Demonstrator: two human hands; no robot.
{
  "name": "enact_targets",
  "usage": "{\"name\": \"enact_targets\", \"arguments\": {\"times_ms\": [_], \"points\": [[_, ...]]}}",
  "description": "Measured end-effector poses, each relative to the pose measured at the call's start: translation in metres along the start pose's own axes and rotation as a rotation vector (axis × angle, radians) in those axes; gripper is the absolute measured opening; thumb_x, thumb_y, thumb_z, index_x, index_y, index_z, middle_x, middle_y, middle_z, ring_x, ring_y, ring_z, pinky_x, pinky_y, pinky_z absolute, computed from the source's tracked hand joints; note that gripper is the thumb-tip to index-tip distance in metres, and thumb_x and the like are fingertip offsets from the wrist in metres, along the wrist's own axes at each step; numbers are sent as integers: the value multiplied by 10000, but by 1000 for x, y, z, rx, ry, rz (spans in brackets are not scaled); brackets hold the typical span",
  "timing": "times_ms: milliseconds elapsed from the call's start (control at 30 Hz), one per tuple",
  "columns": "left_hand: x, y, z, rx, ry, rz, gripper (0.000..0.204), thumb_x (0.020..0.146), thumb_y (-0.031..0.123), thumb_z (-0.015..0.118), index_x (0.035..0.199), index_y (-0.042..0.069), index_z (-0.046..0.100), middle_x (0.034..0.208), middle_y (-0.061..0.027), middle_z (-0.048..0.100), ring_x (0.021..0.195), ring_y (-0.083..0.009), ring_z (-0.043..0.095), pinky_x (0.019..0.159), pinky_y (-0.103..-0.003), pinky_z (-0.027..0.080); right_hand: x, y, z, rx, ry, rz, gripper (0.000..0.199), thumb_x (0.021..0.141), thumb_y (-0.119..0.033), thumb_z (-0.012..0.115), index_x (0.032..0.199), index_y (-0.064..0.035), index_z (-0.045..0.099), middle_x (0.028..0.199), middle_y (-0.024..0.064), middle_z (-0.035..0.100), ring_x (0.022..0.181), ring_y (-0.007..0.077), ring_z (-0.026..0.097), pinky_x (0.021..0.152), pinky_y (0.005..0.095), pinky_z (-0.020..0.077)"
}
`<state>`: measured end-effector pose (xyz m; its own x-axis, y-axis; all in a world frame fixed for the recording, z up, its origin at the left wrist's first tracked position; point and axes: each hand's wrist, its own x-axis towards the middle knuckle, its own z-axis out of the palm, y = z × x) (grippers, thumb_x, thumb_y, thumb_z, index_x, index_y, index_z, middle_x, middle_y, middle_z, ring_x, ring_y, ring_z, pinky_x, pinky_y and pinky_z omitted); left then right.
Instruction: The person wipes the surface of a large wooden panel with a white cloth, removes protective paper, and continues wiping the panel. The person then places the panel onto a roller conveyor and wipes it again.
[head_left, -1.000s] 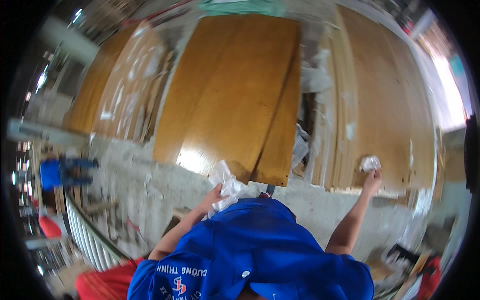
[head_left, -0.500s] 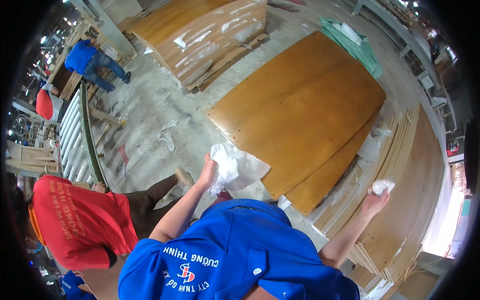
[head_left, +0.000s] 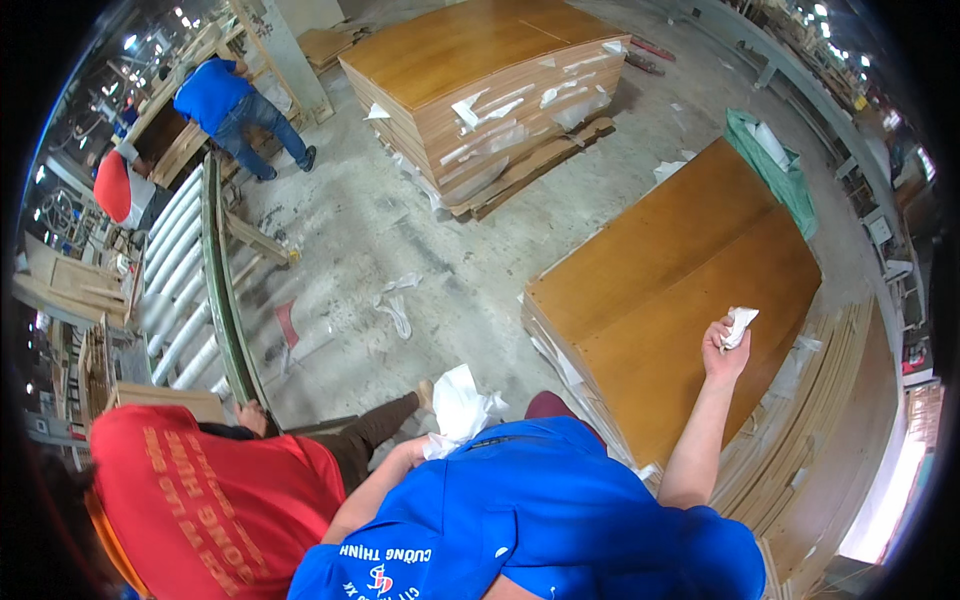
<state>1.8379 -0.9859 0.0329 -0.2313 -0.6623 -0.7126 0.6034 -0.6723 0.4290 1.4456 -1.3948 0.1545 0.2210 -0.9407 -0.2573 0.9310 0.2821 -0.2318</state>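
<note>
My right hand (head_left: pixel 725 352) is closed on a crumpled piece of thin white sheet (head_left: pixel 739 328), held above a stack of brown wood panels (head_left: pixel 640 290). Closer to my body, my left hand (head_left: pixel 408 456) grips a larger bunched white sheet (head_left: pixel 463 405); its fingers are partly hidden by the sheet and my blue shirt. Whether the white material is paper or foam I cannot tell. The panels have a smooth brown top face, and white scraps stick out along the stack's near left side.
Another panel stack (head_left: pixel 480 130) with white scraps stands ahead. Paler boards (head_left: pixel 830 400) lie at right. A green sack (head_left: pixel 780 175) sits behind the near stack. At left, a person in red (head_left: pixel 220 490) stands close, beside a roller conveyor (head_left: pixel 190 290). A person in blue (head_left: pixel 225 105) bends farther off.
My left hand has drawn in toward my body with its white sheet. The right hand has come from above the paler boards to above the brown panels. The view has turned left.
</note>
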Motion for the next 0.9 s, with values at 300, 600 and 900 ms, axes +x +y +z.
{"name": "enact_targets", "arguments": {"times_ms": [300, 600, 900], "points": [[41, 186, -69, -620, 176, 628, 198, 913, 192, 487, 1032, 51, 557, 958, -80, 617, 838, -195, 617, 711, -329, 545, 102, 86, 42, -62, 15, -100, 539, 971, -432, 219, 1150, -6, 495, 795, 58, 497, 602, 144, 398, 498, 269, 291], [35, 272, -109, 1120, 610, 436, 337, 800, -39, 477, 1097, 105, 546, 949, -68, 616, 757, -187, 623, 662, -283, 500, 276, 224, 105, 25, 80, 60, 462, 938, -451, 292, 1020, -64, 532, 754, 58, 528, 590, 157, 455, 490, 273, 343], [107, 435, -161, 827, 299, -3, 358, 784, -59, 492, 1090, 120, 546, 952, -61, 603, 743, -180, 615, 649, -286, 499, 382, 342, 152, 124, 104, 334, 436, 942, -415, 306, 1000, -60, 552, 791, 63, 547, 685, 184, 517, 564, 303, 430]]}}
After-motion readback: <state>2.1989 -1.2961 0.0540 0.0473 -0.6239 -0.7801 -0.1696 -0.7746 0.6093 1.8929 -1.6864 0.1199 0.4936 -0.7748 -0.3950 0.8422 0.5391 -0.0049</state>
